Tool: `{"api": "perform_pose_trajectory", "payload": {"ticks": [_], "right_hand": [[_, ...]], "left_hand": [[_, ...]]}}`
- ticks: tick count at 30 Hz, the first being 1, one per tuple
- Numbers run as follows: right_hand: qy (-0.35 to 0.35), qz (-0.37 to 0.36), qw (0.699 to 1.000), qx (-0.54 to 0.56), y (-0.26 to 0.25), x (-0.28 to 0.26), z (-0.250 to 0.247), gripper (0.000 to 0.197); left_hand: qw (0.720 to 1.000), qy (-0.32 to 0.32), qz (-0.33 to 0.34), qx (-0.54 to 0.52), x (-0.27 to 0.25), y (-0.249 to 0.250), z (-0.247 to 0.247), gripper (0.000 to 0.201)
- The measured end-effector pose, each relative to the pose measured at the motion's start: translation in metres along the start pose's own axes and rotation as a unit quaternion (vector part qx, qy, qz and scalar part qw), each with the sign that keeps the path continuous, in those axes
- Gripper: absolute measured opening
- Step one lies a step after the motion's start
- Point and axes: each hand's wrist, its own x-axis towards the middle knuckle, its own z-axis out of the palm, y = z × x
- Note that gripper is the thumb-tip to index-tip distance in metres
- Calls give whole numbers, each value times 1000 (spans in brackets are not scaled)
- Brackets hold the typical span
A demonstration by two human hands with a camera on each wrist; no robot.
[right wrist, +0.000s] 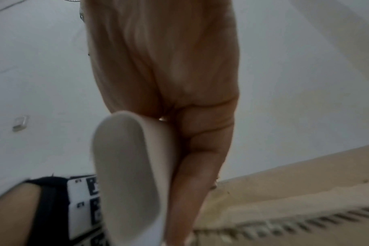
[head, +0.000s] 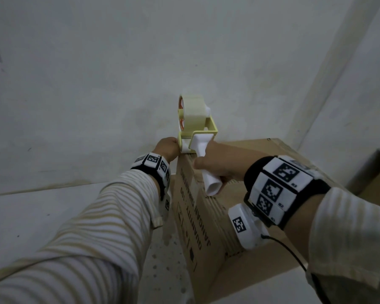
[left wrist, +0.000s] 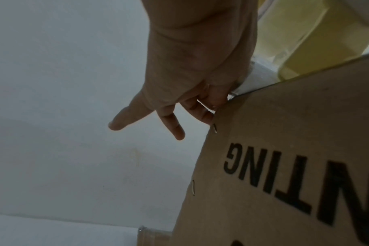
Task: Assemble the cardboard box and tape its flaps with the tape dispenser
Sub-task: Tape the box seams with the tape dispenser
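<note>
a pale wall [head: 97, 73] fills most of the head view, meeting a light speckled floor [head: 31, 216] low on the left. against them stands the box [head: 206, 238], brown cardboard, its near side printed with dark upside-down letters and its top face running away to the right under the right arm. a second piece of cardboard [head: 373, 172] shows at the right edge, beside the box.

the dispenser [head: 195, 119] sits at the far left top edge of the box, its yellow frame carrying a pale tape roll that rises above the box against the wall. its white handle [head: 206, 170] slants back over the top face.

the right hand [head: 219, 163] grips that handle, fingers wrapped round it; the right wrist view shows the handle's blunt end [right wrist: 126, 174] jutting out of the closed fist. the left hand [head: 166, 148] is at the box's far top corner, just beside the dispenser's front. in the left wrist view two of its fingers [left wrist: 173, 123] hang loose and spread, clear of the box, while the others touch the corner edge near the tape; whether they pinch the tape end cannot be told. both wrists wear black bands with white coded tags, over striped sleeves.
</note>
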Motion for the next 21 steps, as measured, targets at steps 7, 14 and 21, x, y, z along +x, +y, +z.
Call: {"api": "perform_pose_trajectory", "payload": {"ticks": [7,14,21], "right_hand": [[31,-8,996,-77,1,-17,-5,14],[49,-11,990,-128,-2,-14,-8,18],[62,-35,988,-140,-8,-10,-8,21]], "left_hand": [[998,47,2,-35,-11,3,-1,26],[970,-27,40,-238,-34,-7,14,27],[990,-9,64,-127,-19,-12,10,33]]}}
